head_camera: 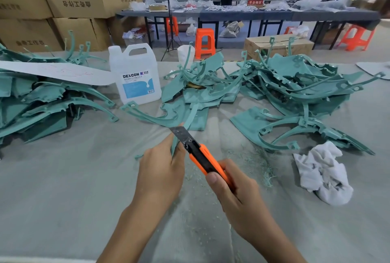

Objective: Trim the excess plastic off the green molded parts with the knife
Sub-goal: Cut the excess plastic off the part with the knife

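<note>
At the left edge of the desk point(63, 178) a heap of green molded parts point(42, 102) is stacked, and a white jug point(135, 75) stands just beside it. Near the front middle, one thin curved green part point(190, 118) is gripped in the left hand point(160, 170), with the fingers curled round its lower end. The blade of the knife point(202, 157) is laid against that strip just above the hand, and its orange handle is clasped in the right hand point(238, 197). More parts are piled at the far right point(295, 85). A white rag point(322, 174) lies toward the right edge, beside green shavings point(259, 161). The part is judged light, thin and springy, so it is likely to flex under the blade. It is best held close to the cut, with the fingers kept behind the edge.
</note>
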